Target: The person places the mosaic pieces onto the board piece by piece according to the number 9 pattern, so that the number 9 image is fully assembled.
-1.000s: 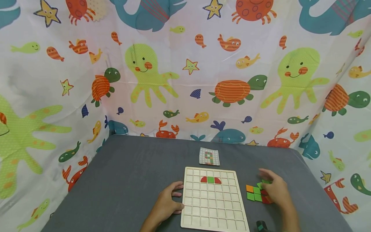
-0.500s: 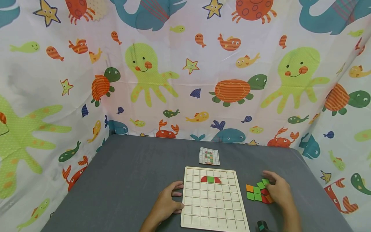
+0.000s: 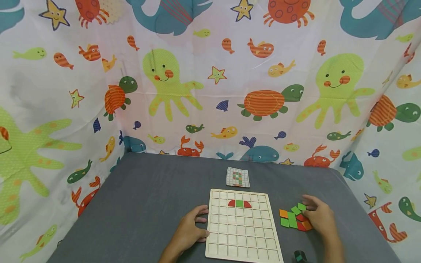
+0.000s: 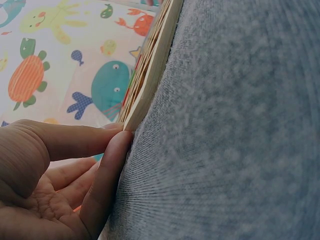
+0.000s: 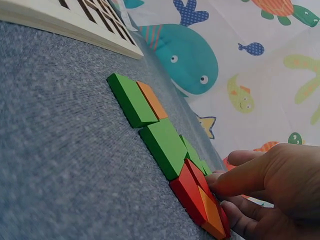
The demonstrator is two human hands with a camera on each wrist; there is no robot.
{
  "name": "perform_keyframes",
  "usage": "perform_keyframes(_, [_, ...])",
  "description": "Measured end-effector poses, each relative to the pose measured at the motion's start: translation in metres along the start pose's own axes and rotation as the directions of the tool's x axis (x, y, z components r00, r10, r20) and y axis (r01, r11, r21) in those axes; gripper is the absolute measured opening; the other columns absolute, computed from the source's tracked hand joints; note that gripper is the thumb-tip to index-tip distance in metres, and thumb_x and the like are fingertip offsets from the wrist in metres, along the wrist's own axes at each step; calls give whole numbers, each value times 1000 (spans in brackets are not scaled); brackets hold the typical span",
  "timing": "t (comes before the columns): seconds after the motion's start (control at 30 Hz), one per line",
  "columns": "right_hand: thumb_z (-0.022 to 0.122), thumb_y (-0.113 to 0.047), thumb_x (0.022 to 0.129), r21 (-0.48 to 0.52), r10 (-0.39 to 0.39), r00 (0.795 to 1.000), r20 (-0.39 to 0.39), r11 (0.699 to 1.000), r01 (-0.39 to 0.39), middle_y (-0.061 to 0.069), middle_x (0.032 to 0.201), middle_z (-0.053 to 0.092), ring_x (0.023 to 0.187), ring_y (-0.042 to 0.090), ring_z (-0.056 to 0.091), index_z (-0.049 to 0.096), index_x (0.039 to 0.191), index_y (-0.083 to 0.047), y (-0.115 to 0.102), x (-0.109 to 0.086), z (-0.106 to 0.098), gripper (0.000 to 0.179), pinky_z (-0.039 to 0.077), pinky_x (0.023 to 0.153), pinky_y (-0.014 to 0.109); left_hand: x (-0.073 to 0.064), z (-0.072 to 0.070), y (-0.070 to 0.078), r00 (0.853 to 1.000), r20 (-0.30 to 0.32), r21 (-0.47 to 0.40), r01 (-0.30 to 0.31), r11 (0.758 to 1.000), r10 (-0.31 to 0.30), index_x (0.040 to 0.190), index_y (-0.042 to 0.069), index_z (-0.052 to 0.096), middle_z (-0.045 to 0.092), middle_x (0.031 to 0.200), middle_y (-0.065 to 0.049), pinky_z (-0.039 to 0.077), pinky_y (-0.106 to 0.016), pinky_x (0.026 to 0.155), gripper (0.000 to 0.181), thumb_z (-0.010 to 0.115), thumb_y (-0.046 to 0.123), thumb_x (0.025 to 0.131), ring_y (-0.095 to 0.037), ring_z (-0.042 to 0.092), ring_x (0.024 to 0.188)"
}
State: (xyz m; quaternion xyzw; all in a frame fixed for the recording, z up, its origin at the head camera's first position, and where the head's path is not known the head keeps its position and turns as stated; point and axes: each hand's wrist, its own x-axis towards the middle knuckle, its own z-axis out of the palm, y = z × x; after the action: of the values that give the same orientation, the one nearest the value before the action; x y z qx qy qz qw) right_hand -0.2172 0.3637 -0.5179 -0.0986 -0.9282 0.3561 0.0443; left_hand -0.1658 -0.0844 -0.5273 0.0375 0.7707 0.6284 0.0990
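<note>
A pale wooden grid board [image 3: 243, 233] lies on the grey cloth with a red, green, red row of pieces [image 3: 239, 204] set near its far edge. My left hand [image 3: 190, 228] holds the board's left edge; in the left wrist view, thumb and finger [image 4: 82, 140] meet at the wooden rim. Right of the board lies a cluster of green tiles [image 3: 292, 218], red tiles [image 5: 187, 195] and orange tiles [image 3: 283, 213]. My right hand [image 3: 320, 217] is at the cluster's right side, its fingertips touching or very near the red and orange tiles; contact is partly hidden.
A small printed grid card [image 3: 238, 177] with a coloured pattern lies behind the board. A dark object [image 3: 300, 256] sits at the front, below the tiles. The grey table [image 3: 148, 190] ends at a sea-animal curtain [image 3: 197, 91].
My right hand has drawn slightly right across the tiles, uncovering more green, red and orange ones. The left hand and the board have stayed in place.
</note>
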Motion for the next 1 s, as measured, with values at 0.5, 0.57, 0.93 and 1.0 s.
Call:
perform_keyframes(0.5, [79,-5,94,-47,26,999,-27,999,-27,29,120,71,107,43,68,56,145,6,-4,-1,1,57,51,99,66,-1,-1,1,1000,6,-5,-2,1000,2,150,7,57,60,147,-16,65,-40,60,84,82,-18,74,-36,63,122])
perform_keyframes(0.57, [78,-6,94,-45,30,999,-27,998,-32,30,122,70,109,44,68,55,145,6,-5,-1,1,57,50,100,67,-1,-1,1,1000,5,-6,3,1000,-3,150,7,57,61,146,-16,65,-40,60,84,82,-17,74,-35,64,121])
perform_keyframes(0.93, [81,-11,94,-65,-72,997,-27,995,70,23,117,74,108,42,71,61,142,3,-15,-4,5,55,56,94,62,-1,-1,1,1000,3,-6,9,1000,-9,149,7,57,61,146,-16,65,-39,60,83,82,-18,74,-35,64,121])
perform_keyframes(1.0, [81,-12,94,-57,-79,997,-8,995,78,22,118,74,109,42,70,60,144,2,-19,-3,8,56,55,94,62,-1,-1,1,1000,4,-6,5,1000,-5,149,7,57,61,146,-16,65,-39,60,83,82,-18,74,-35,64,121])
